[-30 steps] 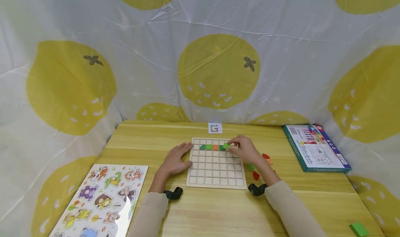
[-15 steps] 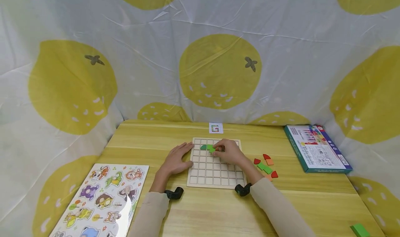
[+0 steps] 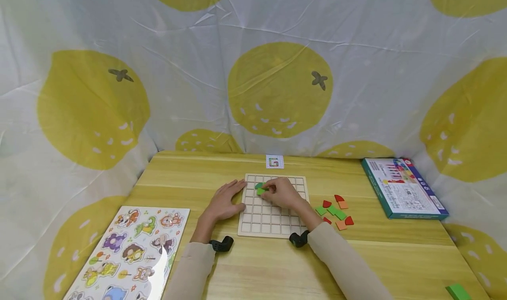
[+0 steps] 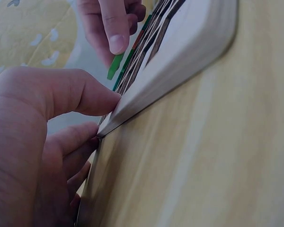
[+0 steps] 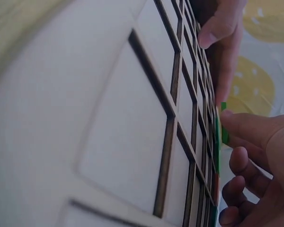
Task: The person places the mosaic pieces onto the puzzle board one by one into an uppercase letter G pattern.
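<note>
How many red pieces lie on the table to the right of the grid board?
4: the far red piece, the far-left red piece, the near-right red piece and the near-left red piece, partly hidden by the right sleeve, which may cover more.

A single letter G, in coloured segments, stands on the small card [image 3: 275,161] just beyond the right hand [image 3: 283,193] — the box [image 3: 405,188], well right of that grip, bears print — too small to read.
</note>
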Demonstrator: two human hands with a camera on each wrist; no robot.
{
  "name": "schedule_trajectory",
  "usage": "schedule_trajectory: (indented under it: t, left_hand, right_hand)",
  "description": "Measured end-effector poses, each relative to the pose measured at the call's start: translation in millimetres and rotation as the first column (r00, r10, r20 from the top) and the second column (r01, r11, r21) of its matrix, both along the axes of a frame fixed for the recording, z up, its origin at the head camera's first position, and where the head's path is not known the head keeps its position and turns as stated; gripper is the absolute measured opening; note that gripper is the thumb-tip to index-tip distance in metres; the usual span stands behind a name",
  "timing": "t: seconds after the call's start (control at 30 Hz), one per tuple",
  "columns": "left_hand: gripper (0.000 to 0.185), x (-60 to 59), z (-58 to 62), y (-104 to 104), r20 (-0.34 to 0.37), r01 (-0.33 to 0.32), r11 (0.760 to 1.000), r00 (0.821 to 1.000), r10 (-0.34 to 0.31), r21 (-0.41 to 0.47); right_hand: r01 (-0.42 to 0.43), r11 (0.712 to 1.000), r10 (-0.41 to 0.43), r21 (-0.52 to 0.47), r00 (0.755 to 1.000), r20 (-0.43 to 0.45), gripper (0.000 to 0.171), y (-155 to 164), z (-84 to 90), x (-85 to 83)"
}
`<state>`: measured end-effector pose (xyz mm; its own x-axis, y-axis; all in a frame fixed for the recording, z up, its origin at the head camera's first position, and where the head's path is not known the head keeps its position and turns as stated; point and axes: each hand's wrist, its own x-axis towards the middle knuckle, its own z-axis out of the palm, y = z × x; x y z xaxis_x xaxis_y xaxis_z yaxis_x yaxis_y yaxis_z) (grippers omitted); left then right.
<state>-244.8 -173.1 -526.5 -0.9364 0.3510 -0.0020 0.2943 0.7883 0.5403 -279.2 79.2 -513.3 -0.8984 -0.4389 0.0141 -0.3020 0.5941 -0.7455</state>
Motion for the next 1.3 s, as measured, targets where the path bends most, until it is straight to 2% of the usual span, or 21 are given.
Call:
schedule_trajectory:
  t: [0.57,1.0,1.3]
  left_hand:
    - [0.079,-2.2,-2.1,-0.6,-0.004,0.003,1.0,1.0,-0.003,0.008]
    - [0.078,-2.8,-3.6,0.1,-0.005,0.009,1.0,1.0,-0.008,0.013]
    - [0.079,-1.0,-0.6,0.0,-0.001,0.003,1.0,1.0,-0.003,0.013]
  right_hand:
    - [0.017,1.0,-0.017,0.021,1.0,-0.014,0.025,-9.9,-8.6,-2.2]
    - [0.03,0.999,-0.03,0.011,0.999,-0.023,0.021,-8.9,-5.9,1.0]
    - [0.075,0.996,-0.075,-0.05,0.997,-0.001,0.023,4.9,2.4,7.1]
